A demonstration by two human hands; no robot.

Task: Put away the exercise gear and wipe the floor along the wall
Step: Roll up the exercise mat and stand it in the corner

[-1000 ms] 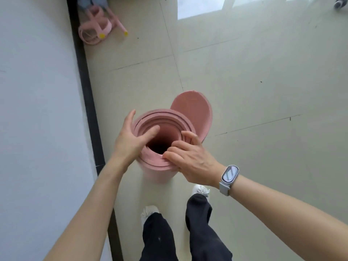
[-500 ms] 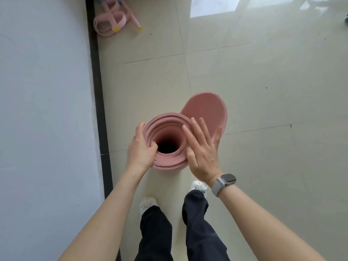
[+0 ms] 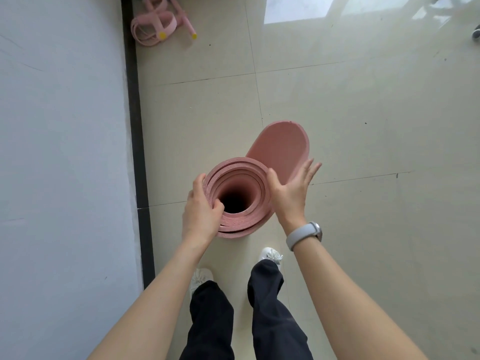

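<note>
While we look straight down its dark hollow core, the pink mat (image 3: 240,193) stands on end on the tiled floor (image 3: 363,100), rolled in loose, uneven coils with a dimpled outer face. Its free rounded end flaps out to the right. Our left hand (image 3: 201,211) grips the rim, thumb hooked inside, fingers curled outside. Our right hand (image 3: 291,188) presses flat against the flap, fingers straight and spread. Pink bands (image 3: 158,24) lie farther along the wall (image 3: 65,152).
</note>
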